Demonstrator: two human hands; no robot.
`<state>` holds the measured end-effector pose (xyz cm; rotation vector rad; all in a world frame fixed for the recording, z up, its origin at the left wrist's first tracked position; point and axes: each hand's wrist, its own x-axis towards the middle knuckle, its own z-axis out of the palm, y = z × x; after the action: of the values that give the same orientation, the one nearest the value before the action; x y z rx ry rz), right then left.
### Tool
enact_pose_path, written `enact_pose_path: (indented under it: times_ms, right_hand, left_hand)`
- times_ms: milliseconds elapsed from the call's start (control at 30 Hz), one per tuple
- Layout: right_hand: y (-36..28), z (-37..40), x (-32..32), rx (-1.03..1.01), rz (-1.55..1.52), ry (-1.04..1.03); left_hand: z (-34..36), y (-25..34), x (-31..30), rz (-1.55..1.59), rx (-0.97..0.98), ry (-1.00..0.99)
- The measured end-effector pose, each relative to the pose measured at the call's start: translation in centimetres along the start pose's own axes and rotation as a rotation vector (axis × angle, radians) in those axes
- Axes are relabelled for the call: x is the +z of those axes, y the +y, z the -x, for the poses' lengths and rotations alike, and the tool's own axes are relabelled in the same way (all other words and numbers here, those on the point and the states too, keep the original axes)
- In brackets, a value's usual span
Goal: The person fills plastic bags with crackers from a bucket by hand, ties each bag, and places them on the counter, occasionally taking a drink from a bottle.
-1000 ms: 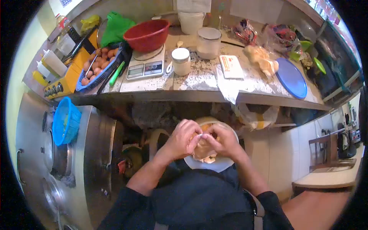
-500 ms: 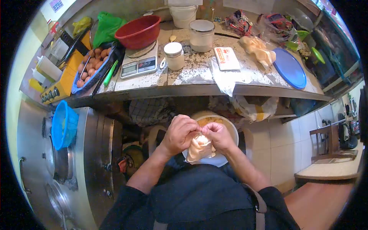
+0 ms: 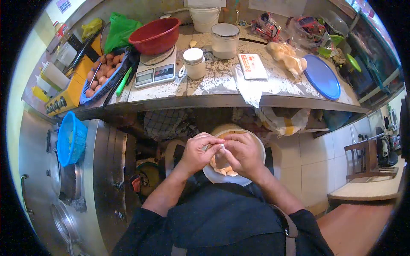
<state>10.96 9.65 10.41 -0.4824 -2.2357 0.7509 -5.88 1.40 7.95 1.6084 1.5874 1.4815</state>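
My left hand (image 3: pixel 200 151) and my right hand (image 3: pixel 244 154) meet over a white tub (image 3: pixel 259 143) in front of my lap. Thumbs and fingers of both are pinched together at a small whitish twist of thin plastic bag (image 3: pixel 222 146). The rest of the bag is mostly hidden behind the fingers. Just beneath the hands, pale orange pieces (image 3: pixel 226 171) show near the tub's front rim.
The counter holds a kitchen scale (image 3: pixel 156 74) under a red basin (image 3: pixel 154 36), a lidded jar (image 3: pixel 194 64), a packet (image 3: pixel 253 66), a filled plastic bag (image 3: pixel 287 57) and a blue lid (image 3: pixel 322 77). A tray of eggs (image 3: pixel 102 74) stands left. Below it, a blue basket (image 3: pixel 71 138) sits on a steel surface.
The filled bag, in plain view below my fingers before, is now mostly hidden. My right hand has turned and come in closer, and both hands' fingertips are now pressed together.
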Motion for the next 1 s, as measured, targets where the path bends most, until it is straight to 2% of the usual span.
enact_pose_path:
  times_ms: [33, 67, 133, 167, 200, 233, 333, 367, 433, 467, 533, 567, 633, 767, 833, 1000]
  right_hand:
    - [0.1, 0.0, -0.1, 0.0, 0.0, 0.0]
    - [0.2, 0.1, -0.3, 0.02, 0.005, -0.048]
    - [0.8, 0.3, -0.4, 0.039, 0.009, -0.098]
    - [1.6, 0.6, -0.1, 0.106, -0.142, -0.134]
    - [2.4, 0.8, 0.2, 0.172, -0.293, -0.17]
    - [3.4, 1.3, 0.7, 0.17, -0.292, -0.171]
    - [4.6, 2.3, 1.9, 0.521, -0.936, -0.203]
    - [4.6, 2.6, 2.4, 0.521, -0.936, -0.204]
    - [4.9, 3.3, 3.3, 0.705, -1.171, -0.129]
    - [5.0, 3.5, 3.5, 0.706, -1.172, -0.129]
    - [4.8, 3.7, 3.8, 0.698, -1.177, -0.106]
    - [4.7, 3.7, 3.8, 0.699, -1.178, -0.104]
    - [4.3, 3.5, 3.6, 0.701, -1.082, -0.071]
    - [4.0, 3.3, 3.7, 0.612, -0.963, -0.015]
    - [4.4, 3.6, 4.0, 0.491, -0.71, 0.036]
    - [3.8, 3.3, 3.1, 0.442, -0.488, 0.051]
  left_hand:
    - [0.1, 0.1, -0.1, 0.074, -0.107, -0.028]
    - [0.1, 0.1, -0.1, 0.074, -0.107, -0.028]
    - [0.3, -0.1, -0.3, 0.279, -0.378, -0.133]
    - [0.5, -0.5, -0.1, 0.279, -0.377, -0.133]
    - [0.6, -1.3, 0.3, 0.476, -0.427, -0.146]
    - [0.7, -1.8, 0.7, 0.675, -0.474, -0.159]
    - [1.0, -2.2, 1.6, 0.73, -0.406, -0.109]
    - [1.2, -2.1, 1.7, 0.73, -0.406, -0.108]
    - [1.3, -1.7, 1.8, 0.408, -0.35, -0.063]
    - [1.1, -1.4, 1.6, 0.408, -0.351, -0.064]
    - [0.6, -0.8, 1.0, -0.051, 0.056, -0.044]
    - [0.3, -0.6, 0.9, -0.05, 0.055, -0.047]
    - [-0.2, -0.3, 0.6, -0.228, 0.198, -0.031]
    - [-0.1, -0.2, 1.1, -0.284, 0.199, 0.015]
    - [0.1, 0.0, 1.4, -0.309, 0.147, 0.077]
    - [0.6, 0.0, 2.1, -0.232, 0.033, 0.105]
